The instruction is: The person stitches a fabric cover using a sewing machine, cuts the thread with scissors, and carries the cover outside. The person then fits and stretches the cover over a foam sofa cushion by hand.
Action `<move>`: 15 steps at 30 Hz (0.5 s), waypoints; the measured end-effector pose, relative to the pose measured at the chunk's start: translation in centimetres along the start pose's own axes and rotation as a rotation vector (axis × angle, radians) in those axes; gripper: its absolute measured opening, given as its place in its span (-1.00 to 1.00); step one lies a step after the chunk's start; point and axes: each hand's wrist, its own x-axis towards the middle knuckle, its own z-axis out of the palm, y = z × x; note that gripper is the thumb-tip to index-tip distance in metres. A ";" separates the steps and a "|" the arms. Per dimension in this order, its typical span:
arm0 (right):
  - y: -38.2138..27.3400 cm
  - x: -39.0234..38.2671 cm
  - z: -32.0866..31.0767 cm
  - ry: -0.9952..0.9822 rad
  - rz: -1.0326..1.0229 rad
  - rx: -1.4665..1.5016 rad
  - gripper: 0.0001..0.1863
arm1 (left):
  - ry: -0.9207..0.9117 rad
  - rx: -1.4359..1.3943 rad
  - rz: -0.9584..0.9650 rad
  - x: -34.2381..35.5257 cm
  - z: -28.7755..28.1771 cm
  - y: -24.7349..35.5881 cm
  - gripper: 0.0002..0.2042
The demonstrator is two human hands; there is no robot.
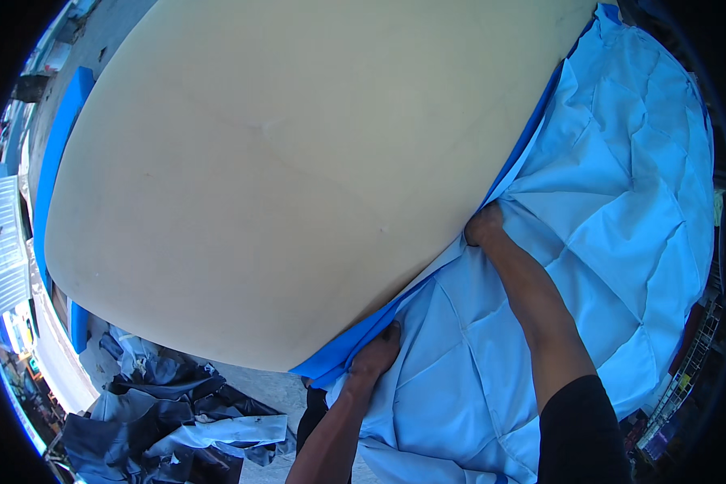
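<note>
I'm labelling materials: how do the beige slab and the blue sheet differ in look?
The slab is beige, while the sheet is mostly pale blue. The slab looks smooth; the sheet is creased across its surface. Both are broad, and they meet along the slab's right side.

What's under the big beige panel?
Blue fabric shows along the lower-right edge of the beige panel; a blue strip juts past its left edge. Whatever lies beneath the middle is covered.

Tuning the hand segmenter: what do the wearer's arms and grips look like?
Left grip and right grip: bare, no gloves showing. Left forearm: no sleeve in view. Right forearm: bare up to a black sleeve ending around the elbow. No cables or wristwear visible.
</note>
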 end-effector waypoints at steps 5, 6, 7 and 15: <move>1.0 -4.3 -5.6 -0.167 -0.394 0.145 -0.57 | -0.155 -0.123 -0.026 -0.4 -1.2 -2.5 -0.37; 1.5 -6.9 -5.0 0.041 -0.442 0.303 -0.59 | -0.160 -0.136 -0.028 -0.4 -0.9 -2.5 -0.37; 0.3 -9.0 -6.6 0.062 -0.562 0.546 -0.57 | -0.139 -0.108 -0.074 -0.9 -1.3 -2.8 -0.37; -3.6 -12.6 -1.3 0.555 -0.678 0.493 -0.50 | 0.589 0.345 0.642 -4.3 -1.7 1.5 -0.53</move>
